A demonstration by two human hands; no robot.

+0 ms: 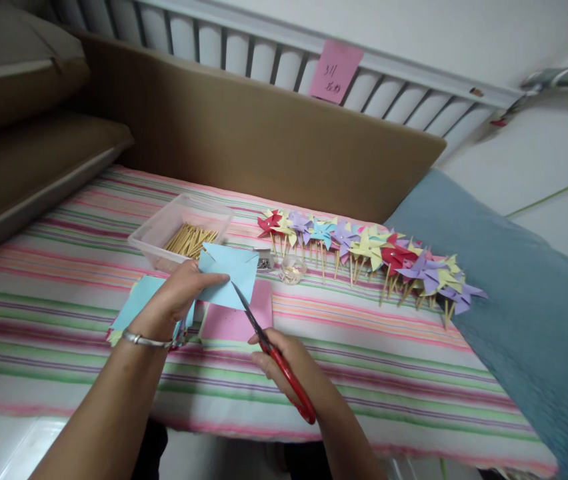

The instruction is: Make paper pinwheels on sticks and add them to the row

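Observation:
Between thumb and fingers, my left hand (181, 293) pinches a light blue paper square (237, 267) that has diagonal slits near its upper corners. Red-handled scissors (284, 365) are in my right hand (289, 357), their tip lying at the middle of the paper's lower part. The blades look nearly closed. Beneath and to the right of the blue square lies a pink paper sheet (259, 323) on the cloth. A stack of coloured paper squares (137, 307) sits under and left of my left wrist, partly hidden by it.
A clear plastic box (151, 235) of wooden sticks (189, 239) stands behind my left hand. Near it are a small container of metal pins (264, 260) and a round clear dish (293, 270). Several finished paper pinwheels (369, 247) lie in a row at right. A brown board (244, 140) stands behind.

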